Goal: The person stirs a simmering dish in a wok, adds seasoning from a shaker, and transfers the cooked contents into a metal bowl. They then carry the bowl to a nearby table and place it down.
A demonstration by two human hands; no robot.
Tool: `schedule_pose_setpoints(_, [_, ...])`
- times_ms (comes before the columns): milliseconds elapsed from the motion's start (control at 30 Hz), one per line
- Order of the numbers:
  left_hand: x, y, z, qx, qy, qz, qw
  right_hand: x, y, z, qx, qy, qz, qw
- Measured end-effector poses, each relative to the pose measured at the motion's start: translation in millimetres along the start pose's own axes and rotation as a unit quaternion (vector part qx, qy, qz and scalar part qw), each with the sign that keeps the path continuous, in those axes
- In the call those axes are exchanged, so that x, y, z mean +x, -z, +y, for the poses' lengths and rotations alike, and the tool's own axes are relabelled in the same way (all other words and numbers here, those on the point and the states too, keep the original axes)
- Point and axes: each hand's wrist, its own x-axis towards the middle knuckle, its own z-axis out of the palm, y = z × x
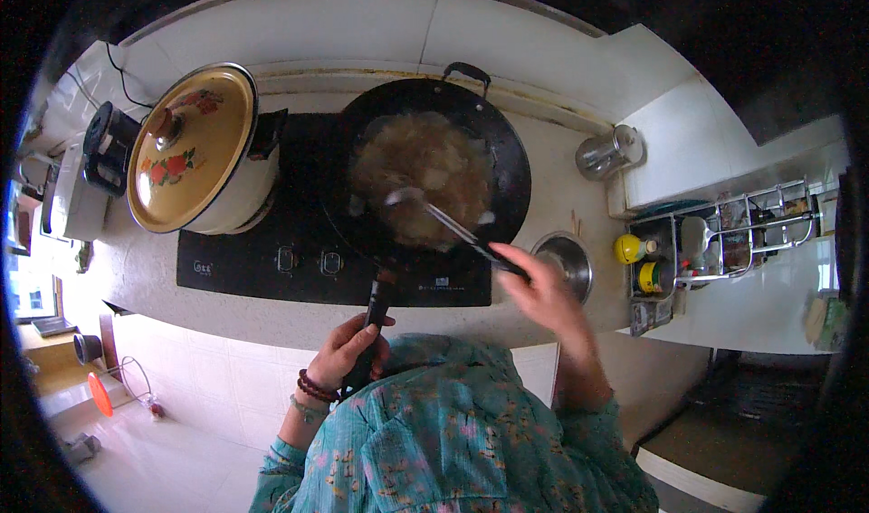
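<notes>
A black wok (512,167) sits on the right part of a black glass cooktop (234,262). Pale brown food in liquid (434,153) lies inside it, too blurred to identify. My left hand (353,350) is closed around the wok's long black handle (377,302), close to my body. In my right hand (540,286) is the black grip of a metal ladle (451,222), its bowl in the wok above or in the food. Beside my right hand, a round stainless steel bowl (582,269) stands on the counter.
An enamel pot with a flowered yellow lid (224,133) stands at the left of the cooktop. A lidded clear container (601,157) is at the back right. Farther right, a metal rack (750,241) stands near a yellow bottle (628,248). The wok's loop handle (468,70) points toward the wall.
</notes>
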Motion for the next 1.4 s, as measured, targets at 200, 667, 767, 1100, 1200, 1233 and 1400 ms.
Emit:
schedule_pose_setpoints(200, [3,3,0,-0.034,0.007,-0.022,0.999,-50,76,-34,-0.141,-0.087,-0.049,0.985])
schedule_pose_setpoints(667, [4,4,-3,-0.054,-0.003,-0.034,0.998,-52,72,-25,-0.199,-0.042,0.082,0.976])
schedule_pose_setpoints(767, [6,2,1,-0.035,-0.003,-0.05,0.998,-35,46,-8,-0.23,-0.07,0.081,0.967])
schedule_pose_setpoints(1100, [2,4,-3,-0.042,0.004,-0.028,0.999,-3,34,19,-0.102,-0.044,0.213,0.971])
schedule_pose_setpoints(1200, [2,2,0,-0.038,0.001,-0.035,0.999,1,4,56,-0.101,-0.056,0.209,0.971])
schedule_pose_setpoints(1233, [2,2,0,-0.041,-0.001,-0.038,0.998,-2,-10,62,-0.09,-0.084,0.2,0.972])
schedule_pose_setpoints(1400, [0,1,0,-0.043,0.004,-0.022,0.999,-26,-45,71,0.003,-0.02,0.16,0.987])
